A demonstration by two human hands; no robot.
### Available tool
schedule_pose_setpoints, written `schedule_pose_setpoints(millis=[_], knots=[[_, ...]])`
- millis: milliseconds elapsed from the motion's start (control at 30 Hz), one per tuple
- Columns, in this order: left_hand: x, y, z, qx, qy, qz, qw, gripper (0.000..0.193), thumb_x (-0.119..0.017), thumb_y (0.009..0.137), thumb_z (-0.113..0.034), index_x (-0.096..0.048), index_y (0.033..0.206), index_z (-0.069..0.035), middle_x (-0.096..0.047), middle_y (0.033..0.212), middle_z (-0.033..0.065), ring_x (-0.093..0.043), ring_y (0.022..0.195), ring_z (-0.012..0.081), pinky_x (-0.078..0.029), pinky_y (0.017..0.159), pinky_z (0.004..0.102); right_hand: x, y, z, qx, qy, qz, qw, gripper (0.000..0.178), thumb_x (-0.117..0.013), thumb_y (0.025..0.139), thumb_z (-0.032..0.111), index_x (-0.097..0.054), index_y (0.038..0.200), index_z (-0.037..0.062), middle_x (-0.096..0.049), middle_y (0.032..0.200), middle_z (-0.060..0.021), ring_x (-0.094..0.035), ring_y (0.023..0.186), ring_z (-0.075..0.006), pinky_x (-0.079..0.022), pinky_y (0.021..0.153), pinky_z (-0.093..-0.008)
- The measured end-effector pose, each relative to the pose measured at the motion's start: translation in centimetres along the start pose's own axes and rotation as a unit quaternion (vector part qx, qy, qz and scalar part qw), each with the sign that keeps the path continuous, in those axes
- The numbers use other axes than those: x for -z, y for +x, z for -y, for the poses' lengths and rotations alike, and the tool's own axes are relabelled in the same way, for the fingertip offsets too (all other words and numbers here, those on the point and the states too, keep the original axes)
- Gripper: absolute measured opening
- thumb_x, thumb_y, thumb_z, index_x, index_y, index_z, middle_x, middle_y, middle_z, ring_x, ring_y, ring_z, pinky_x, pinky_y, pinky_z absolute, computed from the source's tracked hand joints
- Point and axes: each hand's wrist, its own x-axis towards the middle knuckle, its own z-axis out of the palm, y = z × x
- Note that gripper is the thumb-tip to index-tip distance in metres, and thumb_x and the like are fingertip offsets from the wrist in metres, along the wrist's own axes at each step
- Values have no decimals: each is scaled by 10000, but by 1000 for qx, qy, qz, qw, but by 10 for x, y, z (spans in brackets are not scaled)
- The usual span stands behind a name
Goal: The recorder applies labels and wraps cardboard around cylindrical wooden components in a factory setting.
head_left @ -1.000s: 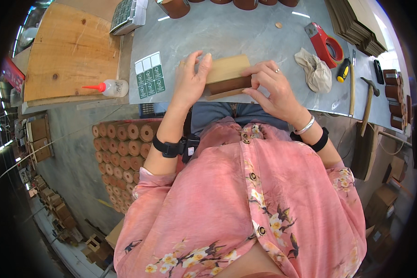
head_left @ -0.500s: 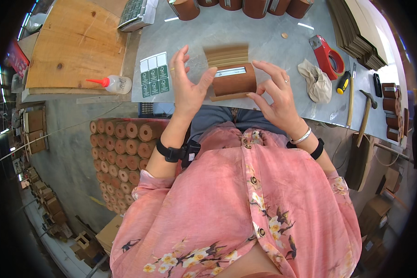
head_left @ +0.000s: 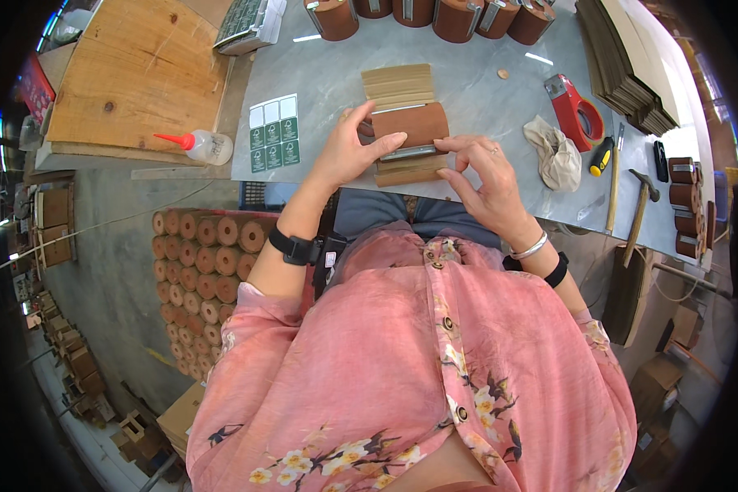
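Note:
A reddish-brown wooden cylinder [head_left: 412,125] with a metal strip [head_left: 410,152] along its near side lies crosswise on corrugated cardboard. The cardboard shows as a far flap [head_left: 398,84] and a near flap [head_left: 418,170]. My left hand [head_left: 348,148] is closed on the cylinder's left end, with its thumb over the front near the strip and its fingers behind. My right hand [head_left: 488,180] has curled fingers at the cylinder's near right corner. Its thumb rests by the near flap's right end, a gap apart from the index finger.
Similar cylinders [head_left: 459,18] line the far edge. A green-and-white label sheet [head_left: 275,133] and a glue bottle [head_left: 211,148] lie left. Rightward are a red tape dispenser [head_left: 567,111], cloth [head_left: 553,156], yellow-black cutter [head_left: 602,156], hammer [head_left: 644,193] and stacked cardboard [head_left: 623,74].
The cylinder has turned, bringing its metal strip from the upper side to the near side. My left hand has moved right onto it. The near flap shows more.

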Motion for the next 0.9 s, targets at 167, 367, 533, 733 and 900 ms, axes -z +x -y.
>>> schedule_pose_setpoints(millis=[167,367,533,733,900], knots=[[7,0,-10,13,3,50,999,822,-910,717,-439,-582,1321,12,-556,1283,222,-621,1096,283,-537,895,378,3,-2,2,2,6,13,1000,228,-762,807,27,-552,897,39,-723,1061,-97,-627,884,-258,-454,818,-373],[-10,-20,-12,-255,160,-64,951,757,-917,708,-243,-519,1318,-37,-582,1286,165,-593,1191,332,-485,1015,404,4,-5,2,-7,15,30,999,231,-763,799,14,-551,885,41,-720,999,-89,-611,838,-261,-461,768,-369],[-5,-19,-1,-199,38,-18,979,757,-900,752,-192,-471,1358,-45,-595,1277,154,-605,1191,296,-455,1071,390,3,-2,-1,8,19,16,1000,232,-767,795,5,-552,877,34,-718,976,-83,-602,815,-264,-466,759,-378],[5,-14,-2,-78,-85,62,991,750,-885,784,-183,-480,1398,-37,-575,1327,156,-564,1271,262,-457,1094,391,3,-1,-1,-24,13,32,999,230,-767,808,21,-542,857,37,-716,955,-78,-603,801,-278,-469,756,-375],[-3,-10,-4,-92,-142,18,985,735,-885,775,-169,-512,1391,-22,-565,1339,151,-562,1279,264,-456,1111,394,3,-6,-2,-36,33,52,997,221,-758,829,38,-539,854,40,-702,908,-91,-615,772,-305,-469,731,-381]])
